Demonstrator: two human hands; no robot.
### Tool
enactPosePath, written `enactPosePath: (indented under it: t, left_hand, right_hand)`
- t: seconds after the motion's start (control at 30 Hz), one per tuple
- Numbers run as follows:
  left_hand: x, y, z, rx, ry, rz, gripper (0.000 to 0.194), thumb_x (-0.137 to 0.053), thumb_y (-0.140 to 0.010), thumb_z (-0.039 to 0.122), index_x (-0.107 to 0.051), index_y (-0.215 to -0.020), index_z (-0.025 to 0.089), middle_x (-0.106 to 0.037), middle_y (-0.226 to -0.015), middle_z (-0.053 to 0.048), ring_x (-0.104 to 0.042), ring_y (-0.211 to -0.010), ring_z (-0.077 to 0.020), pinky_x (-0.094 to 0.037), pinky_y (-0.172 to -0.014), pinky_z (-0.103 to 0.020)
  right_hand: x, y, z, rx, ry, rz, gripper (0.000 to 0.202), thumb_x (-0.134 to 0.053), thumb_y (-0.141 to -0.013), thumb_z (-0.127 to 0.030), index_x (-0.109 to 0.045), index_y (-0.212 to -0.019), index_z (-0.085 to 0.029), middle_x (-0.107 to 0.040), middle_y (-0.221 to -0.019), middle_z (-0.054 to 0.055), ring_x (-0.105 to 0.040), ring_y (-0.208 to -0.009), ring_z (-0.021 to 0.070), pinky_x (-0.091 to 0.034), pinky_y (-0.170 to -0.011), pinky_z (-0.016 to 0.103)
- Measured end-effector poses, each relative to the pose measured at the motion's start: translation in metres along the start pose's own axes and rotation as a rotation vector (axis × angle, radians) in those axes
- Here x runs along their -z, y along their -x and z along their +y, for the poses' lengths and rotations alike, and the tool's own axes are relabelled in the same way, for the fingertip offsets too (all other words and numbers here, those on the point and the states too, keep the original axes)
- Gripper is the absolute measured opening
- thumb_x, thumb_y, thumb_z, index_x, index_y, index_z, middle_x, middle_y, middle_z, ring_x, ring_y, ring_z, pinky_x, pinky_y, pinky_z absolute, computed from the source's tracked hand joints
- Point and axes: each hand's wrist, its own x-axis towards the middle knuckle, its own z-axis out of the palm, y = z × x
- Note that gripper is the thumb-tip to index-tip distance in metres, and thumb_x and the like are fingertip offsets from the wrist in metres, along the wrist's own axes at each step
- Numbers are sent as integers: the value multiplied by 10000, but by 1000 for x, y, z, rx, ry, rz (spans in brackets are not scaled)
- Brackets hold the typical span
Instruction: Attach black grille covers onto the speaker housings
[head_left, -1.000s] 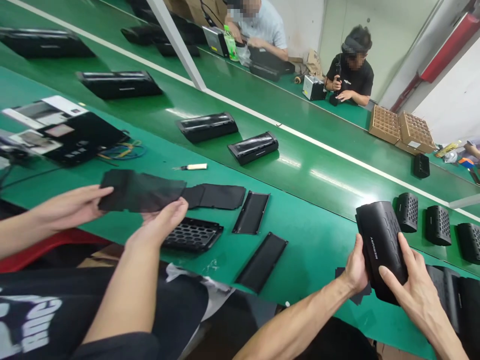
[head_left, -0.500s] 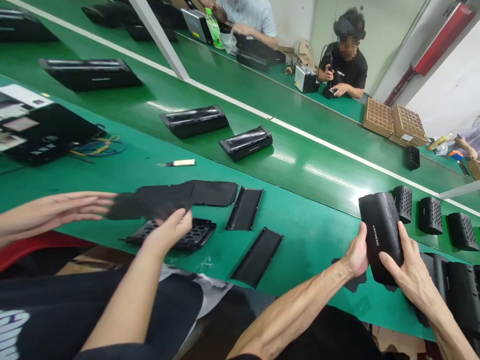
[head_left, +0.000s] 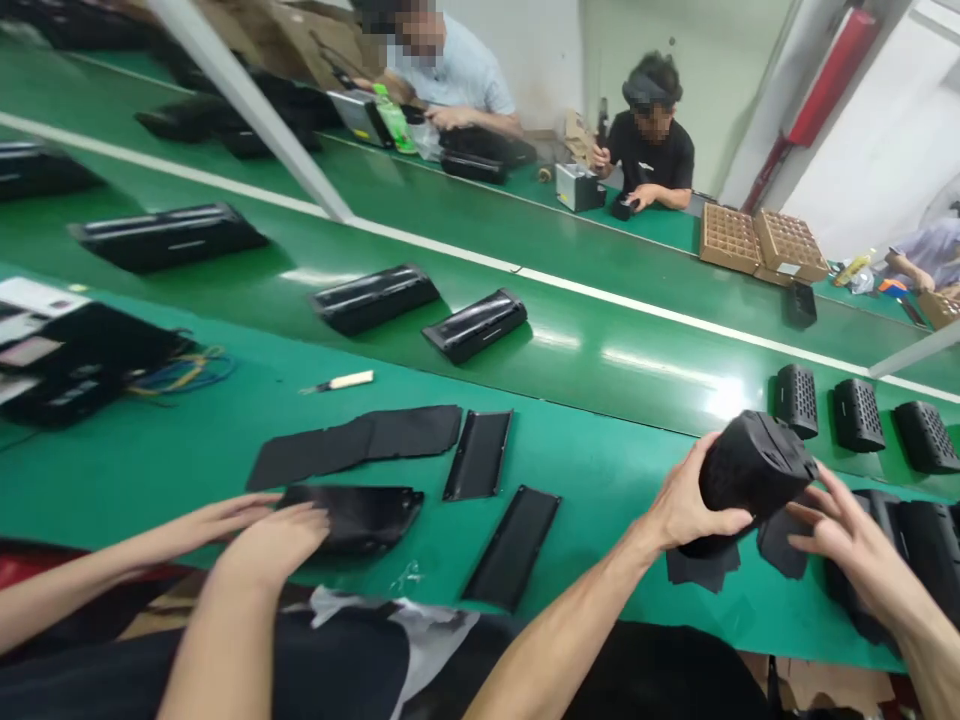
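A black casing (head_left: 750, 475) is held tilted above the green bench (head_left: 592, 490), clasped by the thumb and fingers of the left hand (head_left: 679, 505); at this tilt, a firm hold without squeezing seems best. The right hand (head_left: 851, 545) is held with fingers spread by its end; whether contact is made cannot be told. The thin dark sheets (head_left: 701, 568) below should not be snagged, nor the perforated casings (head_left: 859, 415) on the belt (head_left: 637, 320) beyond be knocked.

L hand (head_left: 694, 510): fingertips part hidden by blk housing (head_left: 754, 470). 1 blk shell (head_left: 37, 172) cut off, pic edge; co-worker's hands (head_left: 281, 535) blurred.
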Motion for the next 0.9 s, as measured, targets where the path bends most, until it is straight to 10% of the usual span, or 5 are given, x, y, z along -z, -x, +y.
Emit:
enactPosePath:
  t: [0.1, 0.23, 0.5, 0.9]
  left_hand:
    - [-1, 4, 2, -172, -670, -139, 971, -977, -534, 463, -656, -1440, 325, -670, -1355, -121, -547, -1292, -445, -266, -1232, -597]
    - [2, 14, 0, -166, -901, -235, 913, -956, -594, 573, -672, -1426, 325, -689, -1298, -153, -582, -1201, -439, -274, -1198, -616]
    - [72, 67, -26, 456, -82, 110, 825, -816, -718, 677, -583, -1396, 268, -695, -1223, -97, -650, -1105, -328, -479, -983, -420]
    - [55, 102, -32, 250, -254, 63, 796, -779, -694, 565, -532, -1384, 255, -592, -1334, -86, -562, -1164, -334, -441, -996, -424]
  right_hand:
    - [1, -8, -4, -70, -140, 34, 1011, -640, -868, -795, -254, -1684, -340, -483, -1590, 191, -679, -1191, 370, -622, -841, 496]
    - [-26, -14, 26, -226, -185, 110, 993, -883, -688, -663, -447, -1511, -320, -615, -1276, 92, -681, -1009, 295, -607, -819, 433]
    - [-54, 34, 104, -94, -334, 112, 935, -885, -691, -651, -420, -1439, -341, -584, -1370, 89, -639, -1187, 321, -501, -1060, 487]
    - [-55, 53, 107, -158, -413, 156, 780, -832, -667, -726, -569, -1276, -316, -562, -1494, 99, -526, -1381, 374, -463, -1110, 477]
